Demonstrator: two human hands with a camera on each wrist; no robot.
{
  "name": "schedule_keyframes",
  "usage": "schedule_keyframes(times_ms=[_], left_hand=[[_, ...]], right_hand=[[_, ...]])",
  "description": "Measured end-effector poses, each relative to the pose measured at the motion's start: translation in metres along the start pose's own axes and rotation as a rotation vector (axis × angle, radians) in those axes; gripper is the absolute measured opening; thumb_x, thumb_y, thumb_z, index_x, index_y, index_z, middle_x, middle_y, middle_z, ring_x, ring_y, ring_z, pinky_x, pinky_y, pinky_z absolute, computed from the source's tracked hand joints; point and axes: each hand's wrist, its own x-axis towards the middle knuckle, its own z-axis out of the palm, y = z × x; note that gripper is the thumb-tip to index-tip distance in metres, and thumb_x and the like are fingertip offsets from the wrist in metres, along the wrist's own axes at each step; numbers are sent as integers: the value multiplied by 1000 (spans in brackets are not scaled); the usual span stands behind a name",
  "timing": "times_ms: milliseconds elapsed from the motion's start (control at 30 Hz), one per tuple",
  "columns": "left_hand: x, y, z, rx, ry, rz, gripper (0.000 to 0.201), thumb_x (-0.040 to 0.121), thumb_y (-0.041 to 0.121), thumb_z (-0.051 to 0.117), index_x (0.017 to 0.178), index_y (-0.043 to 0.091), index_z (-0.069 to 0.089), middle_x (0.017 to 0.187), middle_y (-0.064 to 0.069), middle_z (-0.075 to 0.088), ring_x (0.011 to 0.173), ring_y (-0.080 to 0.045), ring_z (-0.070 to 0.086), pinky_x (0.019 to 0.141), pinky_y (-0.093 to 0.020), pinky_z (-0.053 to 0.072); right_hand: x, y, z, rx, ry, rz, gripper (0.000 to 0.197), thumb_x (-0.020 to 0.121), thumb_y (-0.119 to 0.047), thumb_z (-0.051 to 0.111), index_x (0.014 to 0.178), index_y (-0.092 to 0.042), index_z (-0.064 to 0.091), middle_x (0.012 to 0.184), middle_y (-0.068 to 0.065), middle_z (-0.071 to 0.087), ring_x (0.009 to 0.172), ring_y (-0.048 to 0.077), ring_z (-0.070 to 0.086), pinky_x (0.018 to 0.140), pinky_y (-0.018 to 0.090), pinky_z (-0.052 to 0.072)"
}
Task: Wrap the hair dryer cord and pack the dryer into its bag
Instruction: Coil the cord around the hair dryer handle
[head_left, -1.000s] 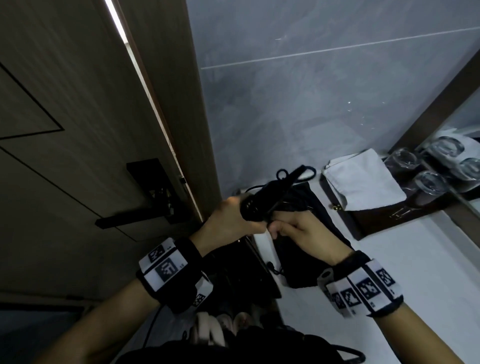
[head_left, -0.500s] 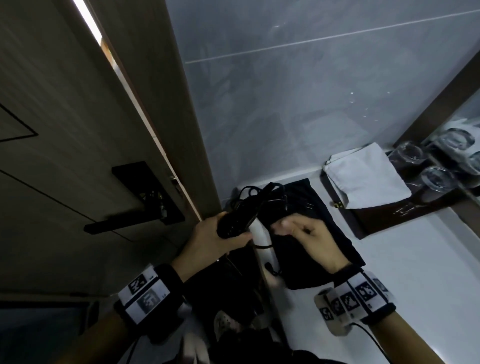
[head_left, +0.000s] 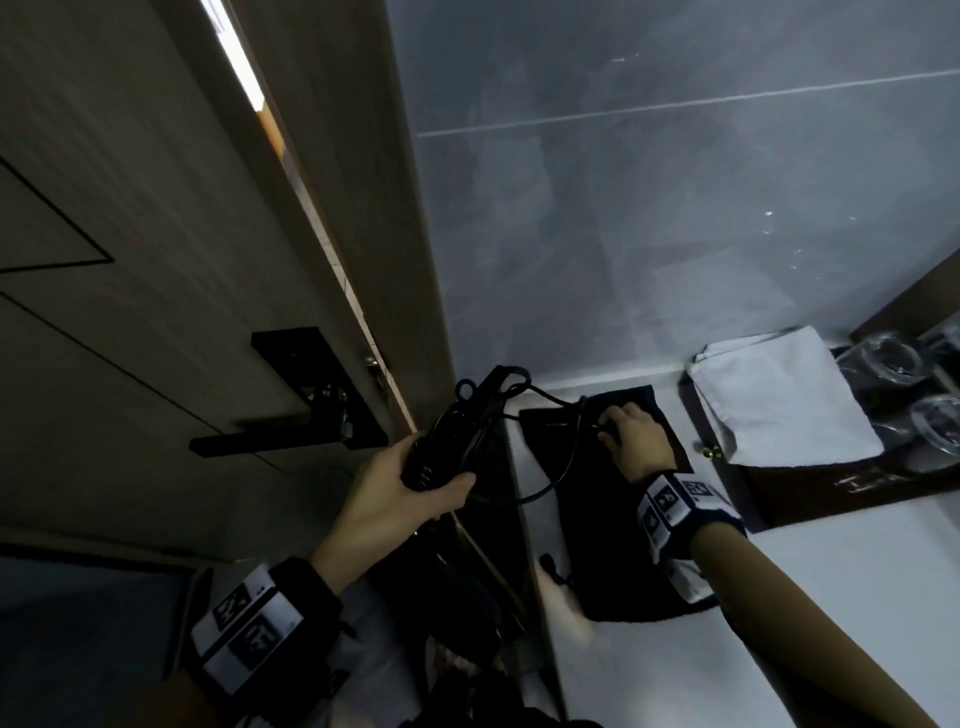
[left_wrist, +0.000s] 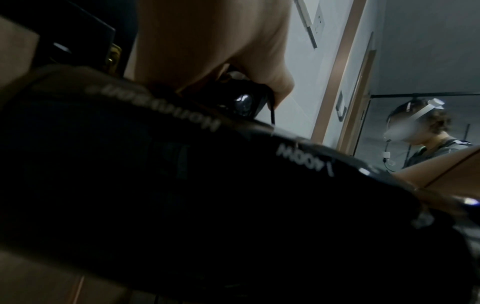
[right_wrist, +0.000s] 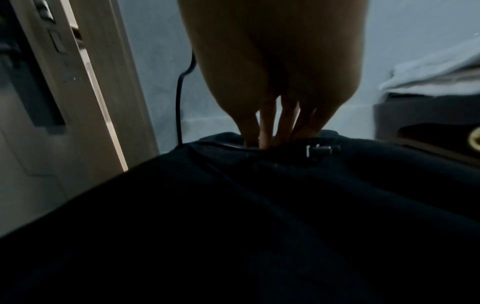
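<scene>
My left hand grips the handle of the black hair dryer beside the door frame, held up off the counter. Loops of its black cord hang from it and trail across the black fabric bag, which lies flat on the white counter. My right hand is on the far end of the bag, fingertips pinching the fabric edge. The right wrist view shows the fingers bunched on the bag with the cord to their left. In the left wrist view, part of the dryer shows under my left hand.
A folded white cloth lies on a dark tray at the right, with glasses behind it. The wooden door with its black handle stands close on the left. The grey tiled wall backs the white counter.
My right hand has let go of the dryer and moved right and forward onto the bag. The left hand keeps the dryer, with the cord now trailing looser.
</scene>
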Motion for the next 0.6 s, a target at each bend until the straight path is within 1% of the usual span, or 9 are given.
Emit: schedule_keyframes(times_ms=[33,100,167,233,300,400,467,533,600], left_hand=[[-1,1,0,-6,6,11,23,74,17,78,71,38,68,63,15,66,58,3,60,57,-12,47],[-3,3,0,-9,26,18,17,70,23,77,69,37,67,61,14,65,57,1,59,56,-14,46],[-5,3,0,2,33,24,20,71,22,77,69,38,66,62,16,65,58,3,59,57,-12,45],[-5,3,0,13,37,28,26,74,17,78,70,40,66,63,19,66,61,5,59,59,-11,45],[-6,4,1,6,45,28,25,74,17,77,68,38,66,61,18,65,60,4,59,59,-11,45],[-5,6,2,-14,66,22,27,79,11,72,61,29,64,54,10,62,54,-1,58,59,-12,46],[-5,9,2,-49,72,17,28,81,7,68,59,22,60,50,4,60,50,-6,57,58,-15,47],[-5,12,2,-59,73,7,26,83,8,66,59,14,56,50,-1,59,51,-11,57,60,-18,47],[-6,14,1,-50,70,11,28,84,11,65,59,10,55,52,-6,58,53,-14,57,61,-18,47]], right_hand=[[2,-2,0,-52,11,-1,27,92,-16,52,118,-8,55,119,16,53,109,33,51,89,39,42],[4,-5,-2,-175,40,-18,27,92,-14,50,117,-6,55,120,16,51,109,32,50,87,37,39],[5,-9,-4,-291,31,-36,26,93,-14,46,115,-3,55,121,15,53,110,31,51,86,36,39],[5,-15,-7,-312,-25,5,25,93,-17,47,113,-2,52,117,14,59,106,31,59,80,35,44],[4,-20,-11,-335,-50,28,26,92,-17,48,113,-1,47,112,13,65,100,31,65,72,33,45],[-1,-22,-18,-389,27,-19,29,93,-19,47,116,-4,42,105,12,68,94,31,67,64,31,38],[-8,-23,-25,-410,93,-46,30,94,-23,46,120,-7,42,101,11,69,90,31,67,62,31,36],[-15,-23,-32,-412,153,-58,31,94,-23,45,121,-9,44,99,12,69,89,32,66,61,31,35],[-22,-23,-38,-384,187,-53,31,94,-23,45,121,-10,46,99,14,69,89,34,66,61,31,33]])
